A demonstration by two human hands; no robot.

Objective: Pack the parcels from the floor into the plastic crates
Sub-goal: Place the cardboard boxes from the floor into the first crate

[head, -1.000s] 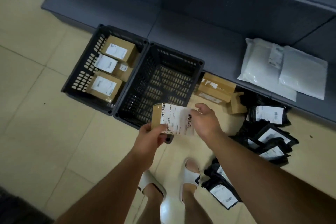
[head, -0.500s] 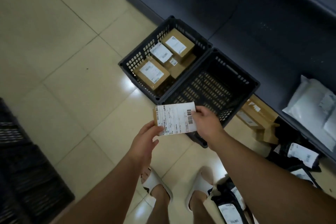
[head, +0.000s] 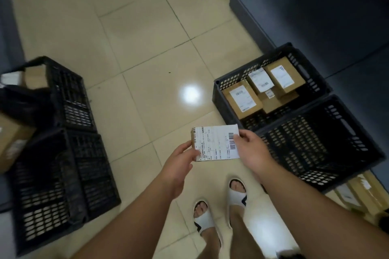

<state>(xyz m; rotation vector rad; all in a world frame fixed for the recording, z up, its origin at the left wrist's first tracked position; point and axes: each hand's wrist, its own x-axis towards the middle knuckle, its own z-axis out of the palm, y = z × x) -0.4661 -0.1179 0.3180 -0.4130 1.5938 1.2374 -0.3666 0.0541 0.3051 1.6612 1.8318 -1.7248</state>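
I hold a small cardboard parcel in front of me with both hands, its white shipping label facing up and its barcode toward my right. My left hand pinches the parcel's lower left corner between thumb and curled fingers, and my right hand grips its right edge, thumb on the label. The parcel is in the air above the tiled floor, just left of the nearer of two black plastic crates on my right. That nearer crate shows only its slotted bottom and walls. The farther crate touches it along one wall and holds several cardboard boxes with white labels, lying flat and packed close together. Both crates stand against the edge of a dark grey bench that runs along the right side. On my left, well apart from the parcel, stand two more black crates, one behind the other; the farther holds a brown box and something dark that I cannot make out. More brown parcels lie on the floor at the right edge, past the nearer right crate. My feet in white sandals stand on the tiles below my hands.
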